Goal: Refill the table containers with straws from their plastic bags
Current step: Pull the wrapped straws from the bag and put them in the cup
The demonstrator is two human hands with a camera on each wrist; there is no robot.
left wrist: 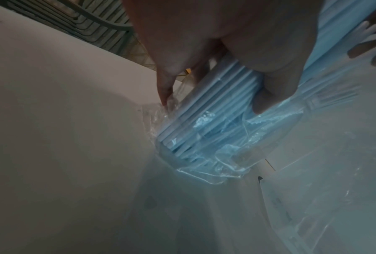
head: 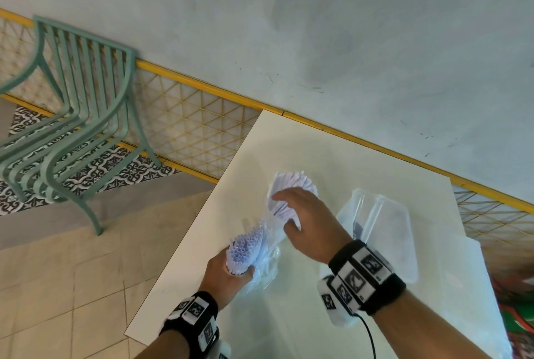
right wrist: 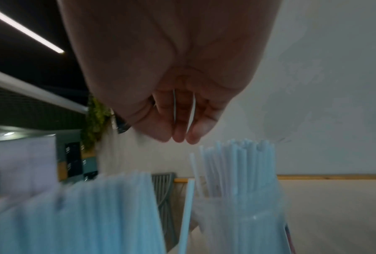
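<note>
My left hand (head: 239, 272) grips a bundle of white straws (head: 245, 249) still wrapped in a crumpled clear plastic bag (head: 265, 266), near the table's left edge. In the left wrist view, thumb and fingers curl round the straws (left wrist: 213, 110) and the bag (left wrist: 215, 163) hangs below them. A clear container (right wrist: 243, 223) stands just beyond, packed with upright white straws (head: 291, 185) (right wrist: 237, 163). My right hand (head: 284, 211) (right wrist: 178, 137) hovers over those straws with its fingers together and loosely bent, holding nothing.
The white table (head: 289, 150) ends close on the left, above a tiled floor. Clear plastic containers (head: 372, 211) and more clear plastic (head: 401, 249) lie to the right of my right hand. A green metal chair (head: 72, 104) stands at far left by a yellow mesh railing (head: 187, 127).
</note>
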